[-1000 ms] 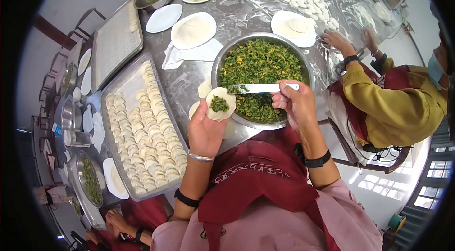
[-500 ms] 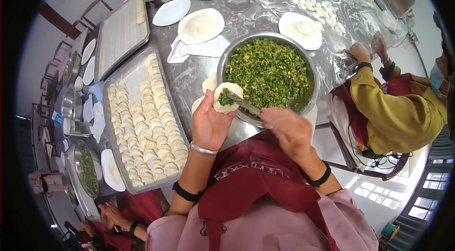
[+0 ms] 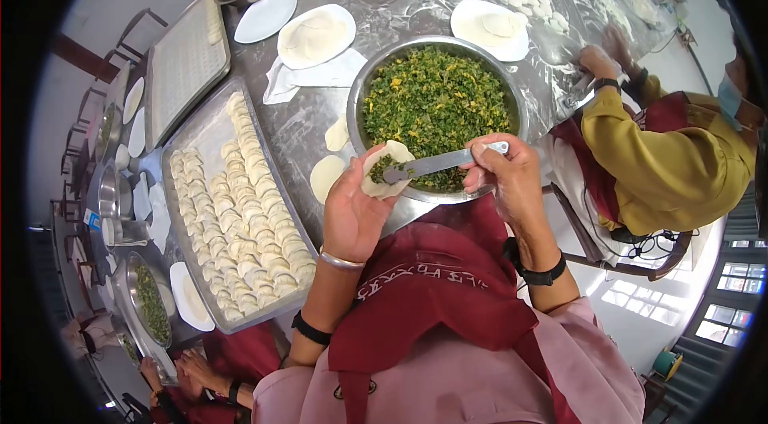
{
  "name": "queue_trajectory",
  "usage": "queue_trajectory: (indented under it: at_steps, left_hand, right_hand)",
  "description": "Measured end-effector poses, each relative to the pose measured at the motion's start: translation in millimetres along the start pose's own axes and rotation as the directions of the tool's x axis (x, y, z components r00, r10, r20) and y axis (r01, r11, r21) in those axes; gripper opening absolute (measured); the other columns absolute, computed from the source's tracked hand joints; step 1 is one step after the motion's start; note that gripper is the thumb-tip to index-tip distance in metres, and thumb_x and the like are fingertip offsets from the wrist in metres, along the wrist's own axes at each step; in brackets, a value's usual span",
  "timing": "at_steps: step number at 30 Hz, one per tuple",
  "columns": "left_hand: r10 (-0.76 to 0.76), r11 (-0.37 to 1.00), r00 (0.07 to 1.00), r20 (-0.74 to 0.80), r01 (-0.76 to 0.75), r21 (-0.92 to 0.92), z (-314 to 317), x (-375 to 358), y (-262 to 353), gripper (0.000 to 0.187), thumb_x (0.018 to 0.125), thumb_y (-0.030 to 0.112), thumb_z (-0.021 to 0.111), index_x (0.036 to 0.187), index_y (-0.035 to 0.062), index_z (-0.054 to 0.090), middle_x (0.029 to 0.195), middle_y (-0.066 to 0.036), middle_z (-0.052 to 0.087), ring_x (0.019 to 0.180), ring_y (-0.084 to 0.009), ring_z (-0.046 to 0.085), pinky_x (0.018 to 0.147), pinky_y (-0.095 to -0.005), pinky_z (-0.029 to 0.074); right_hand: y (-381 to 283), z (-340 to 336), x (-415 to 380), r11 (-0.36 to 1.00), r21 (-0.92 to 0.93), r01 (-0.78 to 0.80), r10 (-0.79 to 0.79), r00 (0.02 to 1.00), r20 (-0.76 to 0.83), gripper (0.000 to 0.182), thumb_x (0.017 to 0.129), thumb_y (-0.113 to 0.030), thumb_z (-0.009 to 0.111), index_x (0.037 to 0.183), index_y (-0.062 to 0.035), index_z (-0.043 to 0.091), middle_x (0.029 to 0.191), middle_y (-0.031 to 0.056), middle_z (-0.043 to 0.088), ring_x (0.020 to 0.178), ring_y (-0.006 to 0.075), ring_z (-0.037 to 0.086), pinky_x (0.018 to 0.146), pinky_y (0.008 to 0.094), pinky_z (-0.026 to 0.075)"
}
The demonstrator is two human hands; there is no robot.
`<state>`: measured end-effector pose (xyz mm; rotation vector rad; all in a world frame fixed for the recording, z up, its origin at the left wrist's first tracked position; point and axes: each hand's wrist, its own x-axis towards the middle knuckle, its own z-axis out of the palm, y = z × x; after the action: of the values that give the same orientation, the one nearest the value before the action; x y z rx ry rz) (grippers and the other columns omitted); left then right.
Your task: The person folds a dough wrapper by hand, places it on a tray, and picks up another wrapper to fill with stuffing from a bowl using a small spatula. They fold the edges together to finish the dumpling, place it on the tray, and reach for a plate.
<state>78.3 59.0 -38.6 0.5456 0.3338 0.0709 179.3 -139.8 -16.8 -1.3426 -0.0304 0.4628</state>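
My left hand (image 3: 354, 212) holds a round dough wrapper (image 3: 376, 184) cupped in its fingers, with green filling on it. My right hand (image 3: 506, 172) grips the handle of a metal spatula (image 3: 440, 163), whose tip rests on the filling in the wrapper. Just beyond my hands stands a large metal bowl (image 3: 357, 116) of chopped green and yellow filling (image 3: 440, 100). Two loose wrappers (image 3: 326, 176) lie left of the bowl, close to my left hand.
A metal tray (image 3: 298, 220) with rows of folded dumplings (image 3: 240, 216) is on the left, a second tray (image 3: 186, 64) behind it. White plates (image 3: 317, 34) hold wrappers. A co-worker in a yellow sleeve (image 3: 656, 156) works at the right; another person's hands (image 3: 200, 372) show lower left.
My right hand has moved right and up, showing more of the spatula. The wrapper in my left hand is more cupped. The view has shifted slightly.
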Motion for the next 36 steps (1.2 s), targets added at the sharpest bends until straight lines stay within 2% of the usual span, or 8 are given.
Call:
queue_trajectory:
  at_steps: [8, 11, 13, 15, 19, 22, 28, 36]
  left_hand:
    - [-0.016, 0.999, 1.000, -0.025, 0.017, 0.038, 1.7, -1.0, -4.5, 0.046, 0.103, 0.032, 0.042, 0.135, -0.0015, 0.047, 0.133, -0.014, 0.054, 0.122, -0.0261, 0.053, 0.104, -0.0418, 0.043]
    - [-0.014, 1.000, 0.999, -0.040, 0.015, 0.026, -2.0, -2.3, 0.7, 0.046, 0.103, 0.031, 0.043, 0.135, -0.0010, 0.048, 0.132, -0.014, 0.055, 0.122, -0.0264, 0.053, 0.104, -0.0405, 0.043]
    - [-0.005, 0.999, 0.999, -0.044, 0.006, 0.031, -3.1, -2.2, 2.2, 0.045, 0.103, 0.031, 0.043, 0.135, -0.0008, 0.048, 0.132, -0.013, 0.055, 0.122, -0.0264, 0.053, 0.104, -0.0402, 0.043]
    - [-0.003, 1.000, 0.999, -0.034, 0.004, 0.020, -1.7, 0.4, -0.6, 0.045, 0.103, 0.031, 0.043, 0.134, -0.0008, 0.048, 0.131, -0.013, 0.056, 0.121, -0.0260, 0.054, 0.103, -0.0399, 0.044]
    - [-0.028, 0.999, 1.000, 0.011, 0.028, 0.019, 2.9, 3.7, -2.2, 0.044, 0.102, 0.029, 0.045, 0.134, -0.0006, 0.048, 0.130, -0.013, 0.057, 0.118, -0.0248, 0.056, 0.101, -0.0388, 0.045]
    - [-0.032, 0.999, 0.999, 0.029, 0.031, 0.028, 11.4, 2.2, 1.6, 0.043, 0.102, 0.028, 0.046, 0.134, -0.0007, 0.049, 0.129, -0.013, 0.058, 0.117, -0.0244, 0.057, 0.101, -0.0386, 0.046]
    - [-0.059, 0.998, 0.997, 0.045, 0.058, 0.025, 25.6, -6.0, 11.6, 0.044, 0.102, 0.028, 0.045, 0.135, -0.0017, 0.048, 0.131, -0.013, 0.057, 0.118, -0.0243, 0.057, 0.100, -0.0386, 0.047]
    - [-0.115, 0.993, 0.988, 0.105, 0.111, 0.045, 35.3, -14.5, 11.2, 0.045, 0.103, 0.026, 0.044, 0.136, -0.0039, 0.045, 0.131, -0.013, 0.056, 0.117, -0.0227, 0.057, 0.101, -0.0389, 0.047]
  right_hand:
    - [1.4, -5.3, 8.6, 0.996, 0.095, -0.005, 0.006, 1.000, -0.009, 0.014, 0.091, -0.006, 0.060, 0.099, 0.0061, 0.062, 0.080, 0.0169, 0.068, 0.057, 0.0155, 0.064, 0.053, 0.0250, 0.054]
    - [-7.9, -16.2, 3.3, 0.991, 0.034, 0.132, -0.127, 0.984, -0.123, 0.014, 0.090, -0.004, 0.060, 0.100, 0.0058, 0.062, 0.079, 0.0161, 0.068, 0.058, 0.0150, 0.064, 0.054, 0.0250, 0.054]
    - [-10.1, -22.4, -4.5, 0.951, -0.211, 0.226, -0.252, 0.962, -0.107, 0.012, 0.090, -0.004, 0.060, 0.098, 0.0031, 0.064, 0.080, 0.0105, 0.068, 0.059, 0.0141, 0.064, 0.055, 0.0259, 0.052]
    - [-2.4, -26.5, -10.7, 0.818, -0.456, 0.351, -0.373, 0.927, 0.044, 0.011, 0.089, -0.004, 0.059, 0.097, 0.0011, 0.065, 0.078, 0.0080, 0.068, 0.062, 0.0148, 0.065, 0.056, 0.0274, 0.052]
    - [32.0, -12.3, -25.4, 0.158, -0.771, 0.617, -0.434, 0.745, 0.507, 0.013, 0.083, -0.009, 0.067, 0.095, -0.0035, 0.068, 0.090, 0.0109, 0.067, 0.077, 0.0259, 0.066, 0.062, 0.0352, 0.052]
    - [37.0, 1.8, -32.7, 0.108, -0.802, 0.587, -0.280, 0.792, 0.542, 0.024, 0.079, -0.018, 0.071, 0.099, -0.0040, 0.069, 0.102, 0.0125, 0.067, 0.091, 0.0308, 0.065, 0.071, 0.0361, 0.054]
    - [-11.2, 8.0, -30.4, 0.354, -0.569, 0.742, -0.521, 0.662, 0.539, 0.035, 0.069, -0.013, 0.077, 0.101, -0.0035, 0.069, 0.114, 0.0149, 0.065, 0.117, 0.0367, 0.057, 0.092, 0.0428, 0.051]
    - [-6.7, 25.5, -13.9, 0.191, -0.423, 0.886, -0.672, 0.432, 0.602, 0.026, 0.066, 0.000, 0.074, 0.091, -0.0024, 0.068, 0.116, 0.0131, 0.065, 0.115, 0.0376, 0.059, 0.087, 0.0448, 0.054]
